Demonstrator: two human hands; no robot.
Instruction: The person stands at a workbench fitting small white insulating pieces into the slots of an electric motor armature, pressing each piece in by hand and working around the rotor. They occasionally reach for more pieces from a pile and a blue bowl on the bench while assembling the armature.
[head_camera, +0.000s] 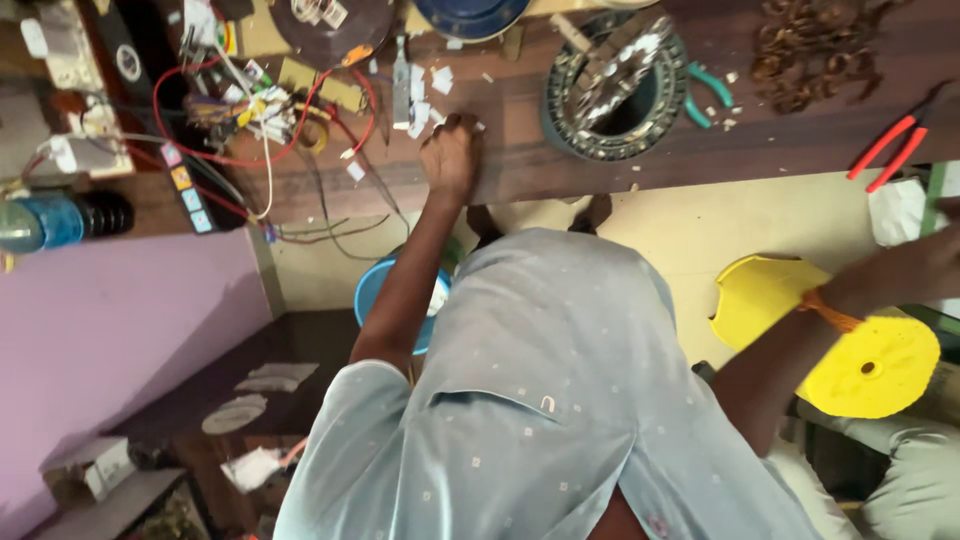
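Below, seen from the head camera: left hand (450, 155) stretched forward onto the dark wooden bench (620, 165), fingers curled narrow and knuckles up, pressed onto the board at its near edge; whether anything is pinched beneath them cannot be told. Scattered white paper scraps (425, 100) just beyond the knuckles, some touching the fingertips. Left of the hand, a tangle of red and white wires (260, 120) with small yellow parts, trailing off the bench edge. Right of the hand and apart from it, a round stator ring (612, 95) lying flat, dark opening at its centre, pale windings across its upper half. Green-handled cutters (712, 95) just beside the ring's right rim. Heap of brown curled pieces (810, 50) at far right; red-handled pliers (890, 145) near the bench's right end. Right hand (940, 262) at the frame's right edge, largely cut off, possibly blurred, its grip not readable; orange thread band at the wrist, forearm crossing above a yellow disc (870, 370) with a central hole. Pale blue shirt (540, 400) filling the lower middle; blue tub (375, 295) partly hidden behind the left forearm.
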